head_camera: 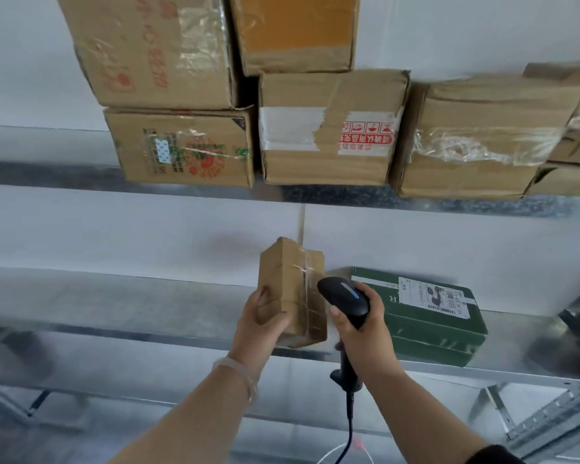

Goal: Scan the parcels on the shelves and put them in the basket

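Observation:
My left hand (pixel 260 321) grips a small brown cardboard parcel (pixel 290 283), taped with clear tape, and holds it upright above the front of the lower metal shelf (pixel 131 306). My right hand (pixel 362 324) holds a black handheld scanner (pixel 344 296) by its handle, its head close against the parcel's right side. A black cable (pixel 349 426) hangs from the scanner. A green parcel (pixel 426 329) with a white label lies on the shelf just right of the scanner. No basket is in view.
The upper shelf (pixel 64 177) carries several brown cardboard boxes, stacked at the left (pixel 178 145) and centre (pixel 329 128), more at the right (pixel 476 142). A white wall stands behind. Metal shelf brackets (pixel 549 420) show at lower right.

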`<state>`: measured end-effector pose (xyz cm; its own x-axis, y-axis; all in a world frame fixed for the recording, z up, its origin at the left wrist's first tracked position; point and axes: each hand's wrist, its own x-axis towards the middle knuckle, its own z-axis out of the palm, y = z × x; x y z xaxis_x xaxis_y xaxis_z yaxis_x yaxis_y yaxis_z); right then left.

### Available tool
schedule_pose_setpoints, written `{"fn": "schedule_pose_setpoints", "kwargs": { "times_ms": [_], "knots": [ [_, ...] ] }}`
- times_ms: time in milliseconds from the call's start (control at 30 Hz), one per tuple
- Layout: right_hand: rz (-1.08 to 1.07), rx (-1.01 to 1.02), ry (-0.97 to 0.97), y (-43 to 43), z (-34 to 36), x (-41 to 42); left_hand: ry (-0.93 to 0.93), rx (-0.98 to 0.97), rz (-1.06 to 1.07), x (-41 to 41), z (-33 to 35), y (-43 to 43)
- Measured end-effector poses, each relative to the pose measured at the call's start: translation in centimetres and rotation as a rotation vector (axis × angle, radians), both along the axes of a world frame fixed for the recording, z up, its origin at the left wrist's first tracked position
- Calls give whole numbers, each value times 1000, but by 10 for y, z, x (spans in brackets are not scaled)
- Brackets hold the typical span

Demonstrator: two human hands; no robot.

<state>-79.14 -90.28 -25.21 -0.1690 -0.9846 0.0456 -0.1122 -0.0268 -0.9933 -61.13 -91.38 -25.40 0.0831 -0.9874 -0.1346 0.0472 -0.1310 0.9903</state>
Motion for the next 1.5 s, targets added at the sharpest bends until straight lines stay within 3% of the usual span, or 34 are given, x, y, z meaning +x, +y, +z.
{"fn": "schedule_pose_setpoints", "kwargs": {
  "times_ms": [133, 300, 400, 533, 700, 867, 967, 1333, 1500],
  "knots": [
    [5, 7, -46, 1, 9, 5, 150, 68, -75, 5, 4, 12],
    [34, -73, -21, 14, 13, 8, -310, 57, -45, 7, 8, 11],
    [104, -146, -1, 23, 16, 13, -446, 22, 0, 3, 12, 14],
    [158, -218, 64, 31, 16, 18, -331, -4, 4, -2, 20, 21],
    [211, -246, 63, 35, 18, 20, -340, 12, -18, -2, 24, 24],
    [82, -219, 15, 29, 25, 7, -58, 6, -96, 6, 28, 24],
    [42, -180, -6, 25, 29, 1, 17, 46, -153, 6, 30, 27],
    [105, -279, 80, 25, 28, 8, -143, 27, -169, 6, 21, 12],
    [158, -319, 164, 24, 32, 11, -122, 7, -138, 5, 23, 8]
  ]
}}
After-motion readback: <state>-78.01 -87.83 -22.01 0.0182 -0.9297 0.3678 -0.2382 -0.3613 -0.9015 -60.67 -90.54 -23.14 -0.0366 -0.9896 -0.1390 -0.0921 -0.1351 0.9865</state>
